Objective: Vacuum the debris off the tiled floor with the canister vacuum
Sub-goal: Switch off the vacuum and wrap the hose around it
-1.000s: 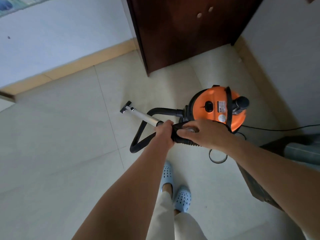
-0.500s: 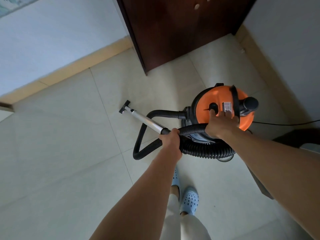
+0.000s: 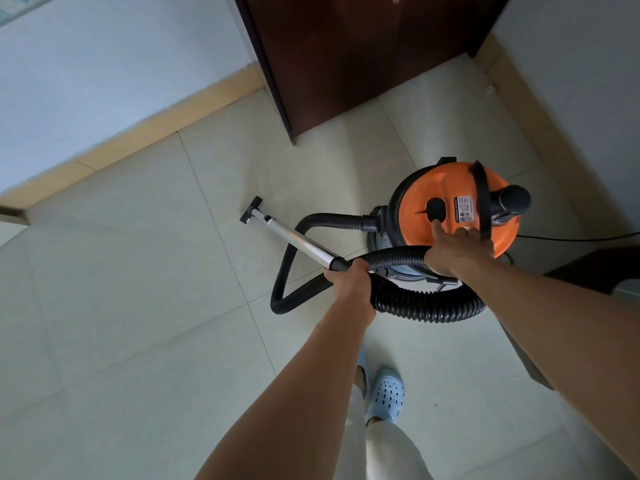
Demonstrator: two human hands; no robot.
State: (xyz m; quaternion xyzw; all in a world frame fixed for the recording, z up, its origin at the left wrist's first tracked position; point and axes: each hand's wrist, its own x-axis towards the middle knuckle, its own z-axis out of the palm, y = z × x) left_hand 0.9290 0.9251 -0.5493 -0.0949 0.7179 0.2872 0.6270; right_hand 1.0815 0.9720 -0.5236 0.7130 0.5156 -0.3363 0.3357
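Observation:
An orange and black canister vacuum (image 3: 415,199) stands on the pale tiled floor (image 3: 138,289) at centre right. Its black ribbed hose (image 3: 429,308) loops over the floor to a silver wand (image 3: 294,239), which ends in a small black nozzle (image 3: 251,209) resting on a tile. My left hand (image 3: 349,284) grips the wand's handle end where the hose joins. My right hand (image 3: 453,247) lies on the orange lid, with its index finger stretched out onto the black round button (image 3: 435,206). No debris shows on the tiles.
A dark wooden cabinet (image 3: 346,64) stands just behind the vacuum, between white walls with a tan skirting board (image 3: 156,129). A black power cord (image 3: 571,239) runs off to the right. A dark object (image 3: 595,268) sits at the right edge. My blue perforated shoes (image 3: 386,393) are below.
My right hand left the hose and went to the vacuum's lid, its finger now on the black button. The hose dropped into a wider loop. My left hand kept hold of the wand.

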